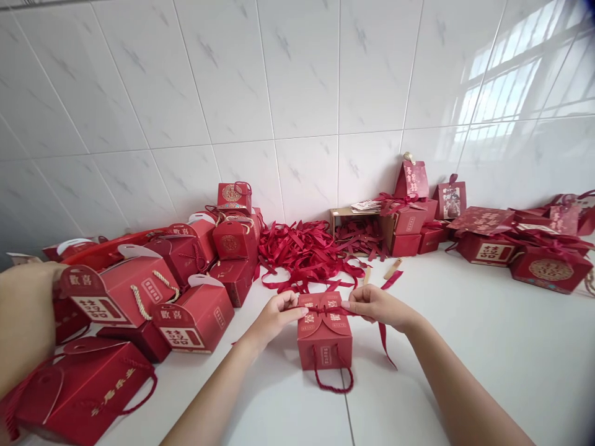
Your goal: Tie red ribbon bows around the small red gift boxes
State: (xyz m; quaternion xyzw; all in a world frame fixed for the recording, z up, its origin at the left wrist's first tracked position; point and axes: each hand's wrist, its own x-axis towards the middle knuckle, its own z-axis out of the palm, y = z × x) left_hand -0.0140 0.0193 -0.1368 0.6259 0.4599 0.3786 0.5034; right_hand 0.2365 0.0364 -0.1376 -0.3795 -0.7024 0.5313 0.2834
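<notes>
A small red gift box (325,347) with light Chinese characters stands upright on the white surface in front of me. A red ribbon (325,310) crosses its top, with a knot or crossing at the middle. My left hand (281,313) pinches the ribbon at the box's left top edge. On the other side, my right hand (372,308) grips the ribbon near the right top edge, and a loose ribbon tail hangs below that hand. A twisted red cord handle (335,389) droops down the front of the box.
Several red gift boxes (195,316) crowd the left side. Behind my box lies a heap of red ribbons (302,251). More boxes (493,248) stand along the tiled wall (307,74) at the right. Another person's blurred arm (28,316) reaches in at far left.
</notes>
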